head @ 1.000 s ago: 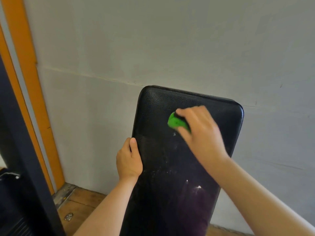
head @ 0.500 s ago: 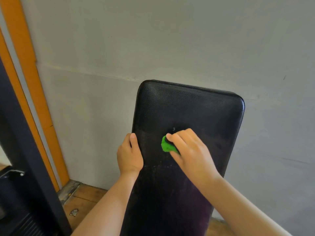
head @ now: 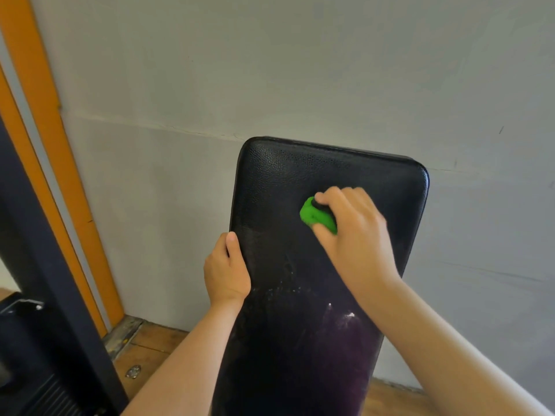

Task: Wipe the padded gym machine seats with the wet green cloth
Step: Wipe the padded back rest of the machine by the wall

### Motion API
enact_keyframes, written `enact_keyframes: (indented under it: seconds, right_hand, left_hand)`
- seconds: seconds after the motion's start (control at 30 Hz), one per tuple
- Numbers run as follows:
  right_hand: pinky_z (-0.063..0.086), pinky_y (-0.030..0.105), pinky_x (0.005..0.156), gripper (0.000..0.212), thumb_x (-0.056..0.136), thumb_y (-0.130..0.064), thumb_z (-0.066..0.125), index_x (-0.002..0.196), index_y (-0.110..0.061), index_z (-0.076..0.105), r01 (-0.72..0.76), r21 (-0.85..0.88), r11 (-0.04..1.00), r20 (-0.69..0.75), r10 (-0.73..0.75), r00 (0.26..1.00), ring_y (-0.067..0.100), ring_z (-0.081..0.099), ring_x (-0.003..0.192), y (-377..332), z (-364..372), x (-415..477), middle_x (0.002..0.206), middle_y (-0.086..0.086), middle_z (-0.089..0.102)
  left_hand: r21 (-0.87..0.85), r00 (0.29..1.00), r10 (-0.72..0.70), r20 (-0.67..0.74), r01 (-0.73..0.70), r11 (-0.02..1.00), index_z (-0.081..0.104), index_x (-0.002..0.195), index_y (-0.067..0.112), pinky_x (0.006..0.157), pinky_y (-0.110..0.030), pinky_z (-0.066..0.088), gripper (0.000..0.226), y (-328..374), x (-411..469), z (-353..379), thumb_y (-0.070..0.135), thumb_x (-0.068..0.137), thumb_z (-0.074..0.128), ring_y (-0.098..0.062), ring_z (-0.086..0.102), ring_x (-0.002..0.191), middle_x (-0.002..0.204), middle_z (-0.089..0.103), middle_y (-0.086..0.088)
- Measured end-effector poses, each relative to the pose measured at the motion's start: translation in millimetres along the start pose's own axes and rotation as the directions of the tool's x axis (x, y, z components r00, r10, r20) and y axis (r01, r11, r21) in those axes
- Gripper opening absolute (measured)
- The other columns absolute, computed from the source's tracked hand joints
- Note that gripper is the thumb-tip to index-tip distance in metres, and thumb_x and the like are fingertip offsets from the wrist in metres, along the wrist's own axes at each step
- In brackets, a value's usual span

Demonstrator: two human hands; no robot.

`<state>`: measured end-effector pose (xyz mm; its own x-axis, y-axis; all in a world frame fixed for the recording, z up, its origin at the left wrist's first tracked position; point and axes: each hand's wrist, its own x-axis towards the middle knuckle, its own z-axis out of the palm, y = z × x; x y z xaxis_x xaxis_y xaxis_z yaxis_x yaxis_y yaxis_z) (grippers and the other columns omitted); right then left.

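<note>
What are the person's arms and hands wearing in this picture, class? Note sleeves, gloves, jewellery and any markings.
Nothing worn shows. The left hand and right hand have no gloves, and no rings can be seen. The left forearm and right forearm are bare to the picture's edge: no sleeves, watch, bands or markings in view.

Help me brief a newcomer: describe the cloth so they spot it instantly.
A long black padded seat stands before the grey wall. On its upper half, the right hand grips a small bunched cloth. It alone is bright green.
</note>
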<state>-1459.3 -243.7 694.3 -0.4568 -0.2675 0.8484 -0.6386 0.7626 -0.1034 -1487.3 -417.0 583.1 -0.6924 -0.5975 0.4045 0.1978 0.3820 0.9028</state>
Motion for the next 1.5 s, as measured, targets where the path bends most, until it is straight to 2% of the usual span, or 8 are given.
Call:
enact_keyframes:
  seconds: [0.17, 0.47, 0.7, 0.87, 1.0, 1.23, 1.37, 1.5]
  right_hand:
    - [0.044, 0.029, 0.054, 0.038, 0.063, -0.004, 0.085, 0.093, -0.009, 0.063, -0.003, -0.018, 1.000, 0.129, 0.005, 0.992, 0.022, 0.056, 0.075, -6.5, 8.5, -23.8, 0.081, 0.001, 0.060]
    - [0.039, 0.030, 0.073, 0.029, 0.074, -0.009, 0.077, 0.101, -0.006, 0.064, -0.163, 0.034, 0.986, -0.129, 0.166, 0.978, 0.027, 0.056, 0.094, 13.4, -24.3, 30.5, 0.095, 0.004, 0.064]
    - [0.042, 0.025, 0.073, 0.029, 0.077, -0.007, 0.080, 0.103, -0.003, 0.066, 0.020, -0.022, 1.000, -0.066, -0.021, 0.998, 0.023, 0.052, 0.084, 20.0, -0.2, -27.5, 0.091, 0.006, 0.063]
    - [0.051, 0.028, 0.067, 0.034, 0.075, -0.013, 0.083, 0.104, -0.006, 0.067, 0.144, -0.047, 0.988, 0.105, -0.138, 0.985, 0.017, 0.053, 0.081, 22.7, 10.6, -63.1, 0.090, 0.002, 0.065]
    - [0.045, 0.028, 0.072, 0.032, 0.087, -0.029, 0.060, 0.102, -0.002, 0.068, 0.134, 0.010, 0.991, 0.014, -0.134, 0.991, 0.018, 0.050, 0.083, 26.9, -3.1, -32.0, 0.088, 0.006, 0.065]
    - [0.039, 0.022, 0.081, 0.032, 0.080, -0.009, 0.075, 0.109, 0.001, 0.064, -0.050, 0.027, 0.998, -0.193, 0.054, 0.980, 0.025, 0.051, 0.092, 43.5, -24.1, -0.6, 0.096, 0.010, 0.063]
    - [0.039, 0.022, 0.081, 0.028, 0.083, -0.009, 0.073, 0.107, 0.002, 0.065, -0.009, 0.037, 0.999, -0.141, 0.014, 0.990, 0.026, 0.052, 0.087, 40.2, -11.3, -31.6, 0.095, 0.010, 0.063]
    - [0.051, 0.030, 0.076, 0.028, 0.086, -0.018, 0.068, 0.110, -0.007, 0.060, 0.113, 0.019, 0.993, 0.036, -0.113, 0.993, 0.020, 0.053, 0.087, 40.4, -0.1, -78.9, 0.096, 0.005, 0.064]
  left_hand:
    - [-0.001, 1.000, -0.007, 0.005, 0.007, 1.000, 0.043, 0.066, 0.019, 0.057, -0.023, 0.038, 0.045, 2.7, -0.9, -1.5, 0.036, 0.103, 0.026, -0.012, 0.048, 0.064, 0.066, 0.048, -0.002]
    - [-0.025, 1.000, 0.002, 0.006, -0.002, 1.000, 0.050, 0.073, 0.005, 0.059, -0.033, 0.044, 0.052, -0.4, 0.3, -2.5, 0.037, 0.104, 0.025, -0.027, 0.055, 0.069, 0.071, 0.054, -0.015]
    - [-0.007, 1.000, -0.009, 0.014, 0.009, 1.000, 0.056, 0.082, -0.001, 0.055, -0.007, 0.034, 0.052, 3.6, -1.4, -2.3, 0.034, 0.104, 0.025, -0.007, 0.046, 0.063, 0.075, 0.054, -0.013]
    - [0.007, 0.999, -0.038, 0.012, 0.038, 0.999, 0.057, 0.085, 0.000, 0.058, -0.014, 0.036, 0.054, 3.9, -1.5, -2.0, 0.037, 0.104, 0.024, -0.007, 0.047, 0.065, 0.079, 0.057, -0.014]
    - [0.006, 0.999, -0.037, 0.016, 0.037, 0.999, 0.056, 0.083, 0.007, 0.060, -0.011, 0.036, 0.049, 2.1, -1.3, -2.0, 0.038, 0.103, 0.024, -0.004, 0.049, 0.068, 0.075, 0.053, -0.001]
    - [0.020, 0.999, -0.012, 0.053, 0.011, 1.000, 0.056, 0.088, 0.017, 0.065, -0.018, 0.041, 0.036, 2.2, 0.5, -2.0, 0.040, 0.101, 0.032, -0.005, 0.053, 0.076, 0.078, 0.054, 0.009]
    - [0.015, 0.998, -0.033, 0.054, 0.032, 0.999, 0.055, 0.090, 0.020, 0.063, -0.015, 0.038, 0.033, 4.0, -0.8, -2.0, 0.040, 0.101, 0.032, -0.003, 0.051, 0.074, 0.078, 0.052, 0.012]
    - [0.016, 0.997, -0.058, 0.051, 0.058, 0.998, 0.058, 0.091, 0.017, 0.066, -0.019, 0.041, 0.039, 2.6, 0.9, -1.9, 0.043, 0.101, 0.030, -0.005, 0.053, 0.076, 0.079, 0.055, 0.006]
